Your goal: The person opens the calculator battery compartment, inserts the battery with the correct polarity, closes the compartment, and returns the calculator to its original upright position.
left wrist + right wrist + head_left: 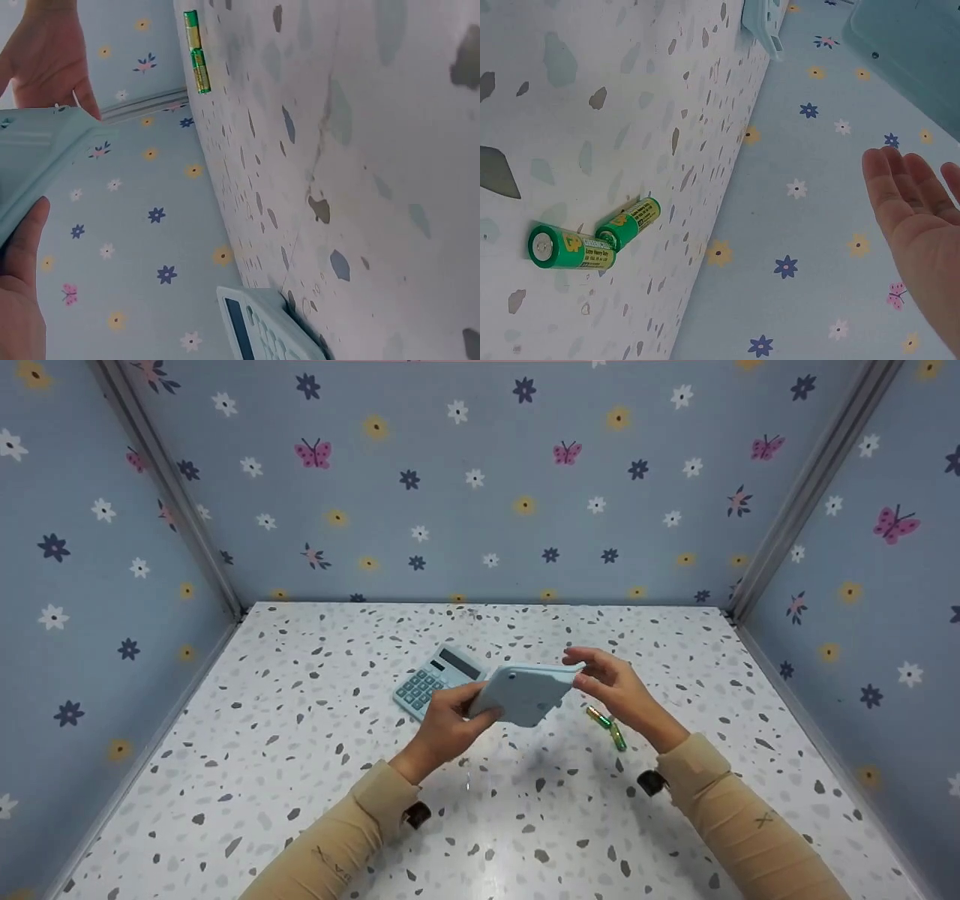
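Observation:
A light blue plastic casing point(529, 697) with rounded corners and a small dark hole is held up, tilted, above the table. My left hand point(454, 727) grips its left edge, thumb on the face toward me. At the right edge is my right hand point(611, 682), fingers extended; in the right wrist view these fingers point(907, 180) look apart from the casing. Behind my left hand a light blue calculator point(424, 690) lies keys up, partly covered. Two green and gold batteries, one point(574, 247) touching the other point(634, 221), lie below my right hand.
The speckled white table point(300, 780) is bounded by patterned blue panels point(480, 510) at the back and both sides. Metal posts point(172, 487) stand at the corners. A dark wrist device point(651, 782) hangs under the right sleeve, another point(416, 814) under the left.

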{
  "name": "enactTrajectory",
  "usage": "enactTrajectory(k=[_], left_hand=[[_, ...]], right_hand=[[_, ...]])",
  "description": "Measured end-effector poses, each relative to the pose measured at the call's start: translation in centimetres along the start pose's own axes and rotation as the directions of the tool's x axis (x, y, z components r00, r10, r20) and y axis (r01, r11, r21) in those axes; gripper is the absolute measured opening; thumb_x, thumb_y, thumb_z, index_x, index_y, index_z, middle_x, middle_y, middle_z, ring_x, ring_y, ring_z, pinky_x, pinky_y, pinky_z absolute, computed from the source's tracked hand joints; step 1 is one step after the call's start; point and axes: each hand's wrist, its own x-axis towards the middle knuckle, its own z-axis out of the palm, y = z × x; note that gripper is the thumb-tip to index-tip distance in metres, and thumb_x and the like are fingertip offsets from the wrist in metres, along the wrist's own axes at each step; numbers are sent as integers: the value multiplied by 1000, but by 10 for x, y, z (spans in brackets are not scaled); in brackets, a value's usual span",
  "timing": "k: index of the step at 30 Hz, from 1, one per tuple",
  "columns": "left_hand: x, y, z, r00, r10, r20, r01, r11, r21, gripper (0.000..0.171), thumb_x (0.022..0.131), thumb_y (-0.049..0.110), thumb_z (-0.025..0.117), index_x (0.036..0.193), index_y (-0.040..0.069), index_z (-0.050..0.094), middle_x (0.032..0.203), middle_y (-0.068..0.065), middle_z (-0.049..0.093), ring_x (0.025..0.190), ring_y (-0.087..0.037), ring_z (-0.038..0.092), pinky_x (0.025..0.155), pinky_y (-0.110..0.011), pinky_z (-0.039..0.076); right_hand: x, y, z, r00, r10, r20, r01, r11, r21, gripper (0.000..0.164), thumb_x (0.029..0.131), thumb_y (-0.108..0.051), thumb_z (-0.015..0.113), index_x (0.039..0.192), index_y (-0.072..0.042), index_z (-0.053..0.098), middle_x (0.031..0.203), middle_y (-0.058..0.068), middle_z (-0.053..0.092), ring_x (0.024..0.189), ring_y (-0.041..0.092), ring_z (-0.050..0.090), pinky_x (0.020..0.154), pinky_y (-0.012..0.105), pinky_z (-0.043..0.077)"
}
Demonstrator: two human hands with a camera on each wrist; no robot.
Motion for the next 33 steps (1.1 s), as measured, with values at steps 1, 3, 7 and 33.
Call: enactTrajectory(k=[1,3,7,33], left_hand=[[0,2,0,999,-52,-5,52,998,-41,40,97,0,78,136,-4,72,124,-24,79,110,-38,80,85,-39,70],[0,4,-1,990,-142,-15,139,984,-107,43,97,1,78,139,-5,70,126,-26,77,113,-39,79,86,-40,70],[2,6,-1,967,-250,-42,238,953,-187,44,96,1,78,139,-5,69,127,-27,76,116,-39,78,90,-41,70],[-1,-1,5,855,-519,-16,448,752,-484,59,96,2,76,151,-6,55,141,-25,70,128,-35,72,103,-49,64]], right_hand=[[0,-1,0,1000,5,2,-5,1000,22,54,105,-10,66,156,3,53,150,28,58,121,15,67,100,20,58],[-1,-2,2,1000,13,4,-14,998,54,57,104,-10,68,156,3,52,148,27,59,122,17,68,101,22,60],[-2,-5,5,1000,23,-5,-23,997,74,58,101,-8,72,155,2,52,142,20,64,125,25,68,101,28,62],[-2,-2,26,989,121,-87,-112,988,103,51,99,-2,76,146,6,56,116,14,76,97,17,74,82,31,69]])
